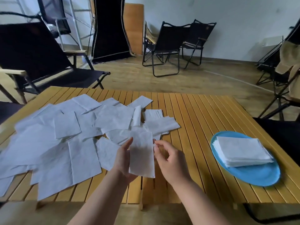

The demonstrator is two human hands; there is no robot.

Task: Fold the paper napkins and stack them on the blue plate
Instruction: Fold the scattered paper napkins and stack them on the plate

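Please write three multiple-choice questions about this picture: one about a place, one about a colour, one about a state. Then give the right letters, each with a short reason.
1. Where does the stack of folded napkins lie?
A. on a chair
B. on the plate
C. on the floor

2. What colour is the plate?
A. red
B. white
C. blue

3. What does the left hand do?
A. holds a folded napkin
B. rests flat on the table
C. grips the plate

Key: 1 B, the stack sits on the plate. 2 C, its rim is blue. 3 A, the napkin lies against its palm.

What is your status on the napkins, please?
Left hand holds a folded napkin; right hand pinches its edge. Stack already on the blue plate. Loose napkins remain. Nothing obstructing.
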